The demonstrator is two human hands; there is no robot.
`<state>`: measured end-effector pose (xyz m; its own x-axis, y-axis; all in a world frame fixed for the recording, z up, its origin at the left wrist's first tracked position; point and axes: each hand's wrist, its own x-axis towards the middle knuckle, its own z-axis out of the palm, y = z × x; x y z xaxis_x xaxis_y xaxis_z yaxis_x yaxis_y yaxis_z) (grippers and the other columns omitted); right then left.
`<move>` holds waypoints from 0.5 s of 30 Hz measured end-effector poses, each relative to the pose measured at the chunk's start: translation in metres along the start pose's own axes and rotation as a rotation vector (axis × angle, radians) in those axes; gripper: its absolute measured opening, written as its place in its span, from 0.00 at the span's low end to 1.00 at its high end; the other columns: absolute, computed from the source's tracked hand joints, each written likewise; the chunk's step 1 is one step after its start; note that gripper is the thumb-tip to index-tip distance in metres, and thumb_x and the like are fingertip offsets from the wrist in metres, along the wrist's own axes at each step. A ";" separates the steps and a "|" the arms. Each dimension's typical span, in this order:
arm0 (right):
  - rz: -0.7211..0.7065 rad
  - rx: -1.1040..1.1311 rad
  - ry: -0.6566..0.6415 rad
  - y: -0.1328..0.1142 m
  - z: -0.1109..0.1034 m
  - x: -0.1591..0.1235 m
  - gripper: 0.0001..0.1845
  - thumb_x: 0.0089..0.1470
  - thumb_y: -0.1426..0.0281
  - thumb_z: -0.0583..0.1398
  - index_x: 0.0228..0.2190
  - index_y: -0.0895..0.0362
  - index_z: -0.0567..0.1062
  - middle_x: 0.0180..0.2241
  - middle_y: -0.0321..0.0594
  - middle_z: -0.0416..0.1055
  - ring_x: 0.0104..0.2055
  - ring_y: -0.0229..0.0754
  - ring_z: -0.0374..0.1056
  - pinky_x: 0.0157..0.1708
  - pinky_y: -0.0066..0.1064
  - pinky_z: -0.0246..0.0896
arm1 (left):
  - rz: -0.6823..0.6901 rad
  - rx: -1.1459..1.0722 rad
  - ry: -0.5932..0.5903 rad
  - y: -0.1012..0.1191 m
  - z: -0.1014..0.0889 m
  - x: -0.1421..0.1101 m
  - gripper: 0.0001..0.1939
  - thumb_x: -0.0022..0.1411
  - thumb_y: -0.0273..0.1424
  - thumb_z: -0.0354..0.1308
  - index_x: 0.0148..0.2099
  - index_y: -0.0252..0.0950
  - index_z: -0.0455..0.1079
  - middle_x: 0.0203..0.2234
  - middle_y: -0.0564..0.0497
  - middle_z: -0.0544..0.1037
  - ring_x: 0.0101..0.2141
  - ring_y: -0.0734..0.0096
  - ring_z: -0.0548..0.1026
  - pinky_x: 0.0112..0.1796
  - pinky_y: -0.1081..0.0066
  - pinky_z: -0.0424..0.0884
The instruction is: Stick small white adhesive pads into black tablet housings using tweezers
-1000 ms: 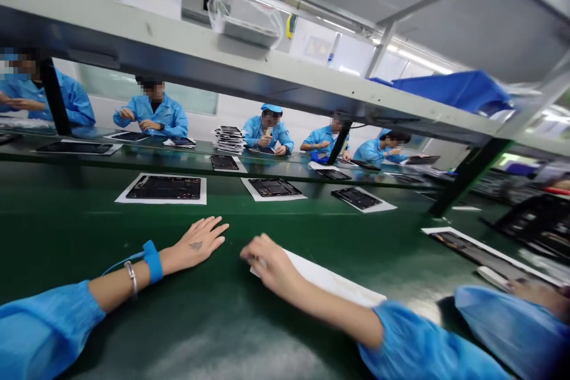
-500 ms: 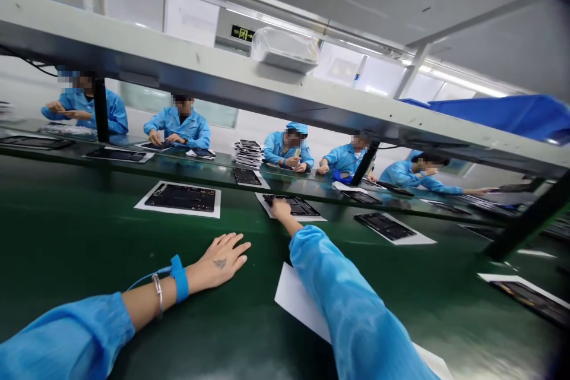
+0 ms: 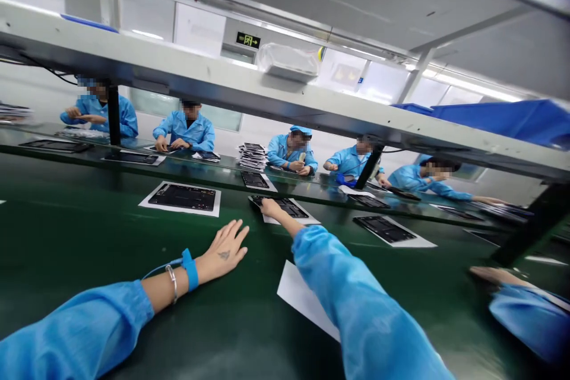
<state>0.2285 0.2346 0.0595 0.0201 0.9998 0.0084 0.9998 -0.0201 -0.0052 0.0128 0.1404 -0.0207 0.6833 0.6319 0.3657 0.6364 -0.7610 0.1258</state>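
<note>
My left hand rests palm down on the green work surface, its fingers spread and holding nothing. A blue strap with a thin cord and a silver bracelet circle that wrist. Reaching forward, my right hand has its fingers closed at the left end of a black tablet housing; the fingertips are partly hidden. That housing lies over a white sheet and sticks out past its left side. Under my right forearm lies another white sheet, partly covered by the sleeve.
Black housings on white sheets lie to the left and right. A co-worker's arm comes in at the right edge. Across the bench, several people in blue sit beside a stack of panels. A shelf spans overhead.
My right hand and the tablet housing have shifted left relative to the white sheet beneath. A co-worker's arm has appeared at the right. My left hand stays flat; the view has turned slightly.
</note>
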 end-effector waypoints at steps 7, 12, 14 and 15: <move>-0.445 0.176 0.052 -0.006 -0.021 -0.122 0.05 0.64 0.71 0.60 0.40 0.60 0.75 0.38 0.44 0.75 0.40 0.44 0.72 0.43 0.36 0.68 | 0.070 0.219 0.155 0.004 -0.038 0.004 0.30 0.70 0.23 0.45 0.72 0.32 0.51 0.63 0.36 0.63 0.65 0.51 0.59 0.62 0.52 0.58; -0.531 0.467 0.129 0.012 -0.036 -0.224 0.14 0.67 0.60 0.55 0.42 0.57 0.76 0.42 0.44 0.76 0.44 0.45 0.71 0.47 0.35 0.64 | 0.296 0.232 0.049 0.048 -0.087 -0.030 0.26 0.66 0.17 0.43 0.61 0.33 0.69 0.39 0.41 0.74 0.42 0.57 0.73 0.44 0.60 0.69; -0.484 0.724 0.298 0.029 -0.043 -0.256 0.23 0.67 0.53 0.52 0.41 0.57 0.78 0.42 0.44 0.77 0.46 0.46 0.72 0.48 0.35 0.63 | 0.383 0.288 0.088 0.067 -0.100 -0.060 0.27 0.64 0.16 0.43 0.60 0.32 0.70 0.36 0.41 0.73 0.38 0.57 0.72 0.42 0.60 0.69; -0.429 0.834 0.408 0.039 -0.046 -0.270 0.27 0.67 0.49 0.51 0.39 0.57 0.80 0.40 0.44 0.78 0.45 0.47 0.72 0.47 0.36 0.63 | 0.405 0.314 0.124 0.074 -0.103 -0.079 0.28 0.63 0.17 0.43 0.61 0.33 0.70 0.37 0.41 0.73 0.38 0.56 0.72 0.42 0.58 0.69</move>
<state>0.2624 -0.0368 0.1031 -0.1824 0.8391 0.5124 0.6045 0.5067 -0.6146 -0.0311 0.0192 0.0546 0.8611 0.2599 0.4370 0.4200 -0.8480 -0.3233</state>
